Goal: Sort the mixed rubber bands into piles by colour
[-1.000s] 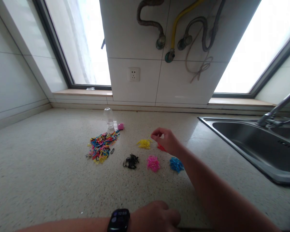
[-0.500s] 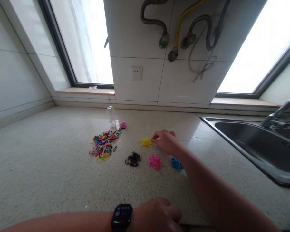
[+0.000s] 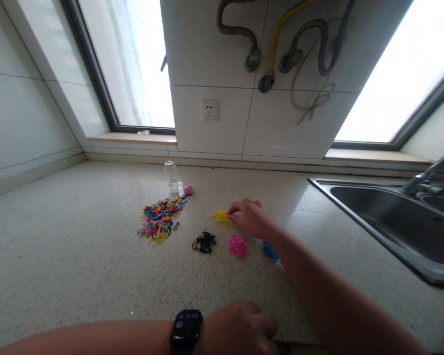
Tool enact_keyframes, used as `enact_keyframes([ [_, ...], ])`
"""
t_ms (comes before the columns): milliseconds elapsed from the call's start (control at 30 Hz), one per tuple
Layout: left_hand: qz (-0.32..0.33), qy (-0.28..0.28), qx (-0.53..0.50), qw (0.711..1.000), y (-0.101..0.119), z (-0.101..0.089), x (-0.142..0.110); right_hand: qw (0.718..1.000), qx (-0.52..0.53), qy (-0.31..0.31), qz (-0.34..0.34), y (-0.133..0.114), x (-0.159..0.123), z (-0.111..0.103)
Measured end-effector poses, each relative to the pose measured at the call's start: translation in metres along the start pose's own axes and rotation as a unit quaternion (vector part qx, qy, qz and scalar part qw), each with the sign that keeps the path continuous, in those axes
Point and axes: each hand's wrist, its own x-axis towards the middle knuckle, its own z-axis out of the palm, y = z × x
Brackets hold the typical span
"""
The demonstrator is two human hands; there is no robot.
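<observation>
My right hand [image 3: 249, 217] reaches over the counter. Its thumb and fingertips are pinched together at the right side of a small pile of yellow rubber bands [image 3: 221, 217]. Below it lie a pile of pink rubber bands [image 3: 238, 246] and a pile of blue rubber bands [image 3: 270, 251], the blue one partly covered by my forearm. A black rubber band pile [image 3: 204, 242] lies to the left of the pink. Farther left spreads a larger heap of mixed-colour rubber bands [image 3: 160, 219]. My left hand [image 3: 239, 328] rests curled at the counter's front edge; nothing shows in it.
Behind the mixed heap stand a clear plastic bottle [image 3: 170, 176] and a small pink cap [image 3: 189, 190]. A steel sink [image 3: 388, 236] with a faucet [image 3: 425, 177] is set into the counter at the right. Tiled wall and windows close off the back.
My right hand has shifted slightly left, farther over the yellow rubber bands. My left hand stays at the front edge, and the piles look the same.
</observation>
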Motion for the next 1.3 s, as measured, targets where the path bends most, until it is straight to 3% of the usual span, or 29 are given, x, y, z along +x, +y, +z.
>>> enact_keyframes([
  [367,-0.001,0.012,0.01,1.0,-0.001,-0.006,0.002,0.998,-0.055,0.01,-0.043,-0.001,0.0,0.001],
  [800,-0.006,0.021,0.007,1.0,-0.003,0.002,0.0,0.989,-0.065,-0.047,-0.121,0.002,-0.006,-0.003],
  [1133,-0.011,-0.033,0.0,0.999,-0.003,-0.004,0.005,0.99,-0.023,-0.028,-0.137,0.0,-0.006,-0.009],
  [1300,-0.021,-0.047,-0.007,0.999,-0.002,-0.003,0.004,0.985,0.006,-0.056,-0.165,-0.003,-0.009,-0.011],
])
